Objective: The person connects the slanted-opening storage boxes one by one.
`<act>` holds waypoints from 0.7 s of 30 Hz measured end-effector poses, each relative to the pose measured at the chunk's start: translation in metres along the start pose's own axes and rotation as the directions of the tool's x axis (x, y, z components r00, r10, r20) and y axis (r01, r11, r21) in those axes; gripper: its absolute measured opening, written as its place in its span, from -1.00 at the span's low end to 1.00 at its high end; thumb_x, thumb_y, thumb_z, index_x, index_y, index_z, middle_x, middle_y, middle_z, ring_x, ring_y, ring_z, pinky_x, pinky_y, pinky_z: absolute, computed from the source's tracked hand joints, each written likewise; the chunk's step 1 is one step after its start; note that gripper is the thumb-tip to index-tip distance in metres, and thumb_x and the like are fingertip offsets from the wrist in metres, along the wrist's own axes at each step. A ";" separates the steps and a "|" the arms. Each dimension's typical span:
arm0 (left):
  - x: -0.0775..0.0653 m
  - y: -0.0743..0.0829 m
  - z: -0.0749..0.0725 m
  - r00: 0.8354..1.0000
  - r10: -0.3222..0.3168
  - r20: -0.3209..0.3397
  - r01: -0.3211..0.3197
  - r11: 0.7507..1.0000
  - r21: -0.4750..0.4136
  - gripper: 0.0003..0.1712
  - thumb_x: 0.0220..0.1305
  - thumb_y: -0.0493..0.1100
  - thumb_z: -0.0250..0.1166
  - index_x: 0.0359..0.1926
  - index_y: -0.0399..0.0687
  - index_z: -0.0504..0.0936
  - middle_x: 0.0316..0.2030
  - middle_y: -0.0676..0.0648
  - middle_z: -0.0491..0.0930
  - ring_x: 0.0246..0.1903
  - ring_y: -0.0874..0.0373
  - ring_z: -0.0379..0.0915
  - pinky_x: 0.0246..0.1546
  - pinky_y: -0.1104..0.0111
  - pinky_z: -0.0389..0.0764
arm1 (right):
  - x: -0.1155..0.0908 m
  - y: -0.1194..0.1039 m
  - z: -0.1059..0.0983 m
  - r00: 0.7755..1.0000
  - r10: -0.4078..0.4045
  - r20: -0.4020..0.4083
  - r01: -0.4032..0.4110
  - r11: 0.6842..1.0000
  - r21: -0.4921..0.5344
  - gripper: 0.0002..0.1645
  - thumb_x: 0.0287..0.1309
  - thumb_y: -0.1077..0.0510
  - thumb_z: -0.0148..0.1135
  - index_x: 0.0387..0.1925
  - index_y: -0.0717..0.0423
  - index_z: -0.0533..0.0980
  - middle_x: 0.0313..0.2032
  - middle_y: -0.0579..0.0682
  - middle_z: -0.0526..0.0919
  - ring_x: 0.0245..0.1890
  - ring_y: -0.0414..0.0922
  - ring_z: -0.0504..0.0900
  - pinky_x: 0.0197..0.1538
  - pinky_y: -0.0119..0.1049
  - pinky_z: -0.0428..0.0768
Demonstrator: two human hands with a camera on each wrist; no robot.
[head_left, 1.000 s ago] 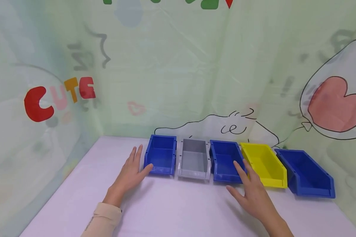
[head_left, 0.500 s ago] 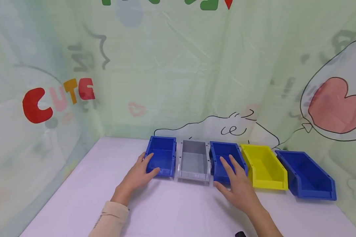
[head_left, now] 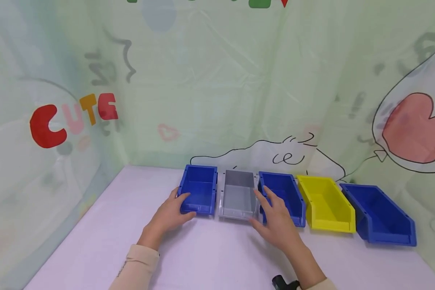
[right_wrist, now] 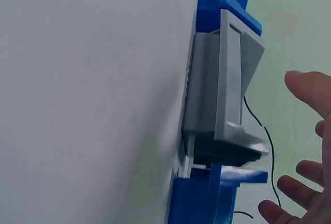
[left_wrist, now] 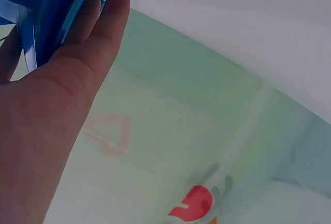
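Note:
My left hand [head_left: 168,215] is at the left blue storage bin [head_left: 198,189], fingers by its left wall and thumb near its front lip. In the left wrist view, two nearly straight fingers [left_wrist: 111,25] lie along the outside of the blue bin [left_wrist: 44,12]; the wall is between them and another digit. Spread and holding nothing, my right hand [head_left: 277,223] hovers in front of the grey bin [head_left: 238,195] and the middle blue bin [head_left: 288,197]. The right wrist view shows the right hand [right_wrist: 310,146] apart from the grey bin [right_wrist: 227,84].
A yellow bin [head_left: 326,203] and another blue bin [head_left: 378,215] continue the row to the right. A black object [head_left: 280,282] shows beside my right wrist at the bottom edge. A printed curtain [head_left: 217,88] stands behind the white table [head_left: 210,257].
My left hand has moved right, from beside the left blue bin to its left wall. The right hand has moved left, from the middle blue bin towards the grey one. The bins stay in place.

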State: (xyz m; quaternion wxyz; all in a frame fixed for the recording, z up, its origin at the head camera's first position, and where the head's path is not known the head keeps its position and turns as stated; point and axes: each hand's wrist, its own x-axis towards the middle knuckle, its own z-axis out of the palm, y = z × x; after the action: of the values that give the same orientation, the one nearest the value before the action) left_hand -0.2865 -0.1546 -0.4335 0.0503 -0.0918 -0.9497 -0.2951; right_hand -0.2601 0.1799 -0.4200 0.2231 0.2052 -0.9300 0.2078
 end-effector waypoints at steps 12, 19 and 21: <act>0.001 -0.001 0.002 0.999 0.038 -0.028 -0.035 0.994 0.102 -0.57 0.22 -0.08 0.48 0.04 -0.22 0.67 0.44 -0.44 0.30 0.27 -0.35 0.49 0.30 -0.12 0.52 | 0.012 -0.030 0.016 0.999 0.011 0.049 -0.009 1.000 -0.029 -0.22 0.05 0.12 0.58 0.34 0.02 0.52 0.46 0.29 0.34 0.39 0.35 0.36 0.25 0.35 0.55; 0.000 -0.002 0.002 0.999 0.034 -0.030 -0.031 0.994 0.108 -0.59 0.23 -0.09 0.49 0.02 -0.20 0.67 0.43 -0.42 0.31 0.26 -0.33 0.51 0.29 -0.11 0.53 | 0.016 -0.033 0.026 0.997 0.031 0.072 -0.030 0.999 -0.016 -0.21 0.01 0.21 0.58 0.33 0.12 0.51 0.48 0.39 0.25 0.45 0.50 0.21 0.22 0.41 0.53; 0.000 -0.003 0.002 0.999 0.034 -0.034 -0.031 0.994 0.106 -0.60 0.23 -0.08 0.49 0.02 -0.19 0.67 0.43 -0.41 0.31 0.25 -0.32 0.51 0.29 -0.10 0.54 | 0.018 -0.033 0.029 0.995 0.054 0.086 -0.052 0.998 -0.022 -0.20 0.01 0.21 0.58 0.33 0.13 0.51 0.50 0.42 0.18 0.48 0.55 0.12 0.25 0.45 0.48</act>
State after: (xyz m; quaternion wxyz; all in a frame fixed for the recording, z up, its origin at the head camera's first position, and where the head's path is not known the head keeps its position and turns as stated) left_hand -0.2874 -0.1554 -0.4366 0.0766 -0.0992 -0.9613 -0.2452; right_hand -0.2684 0.1335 -0.4251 0.1791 0.1870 -0.9459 0.1954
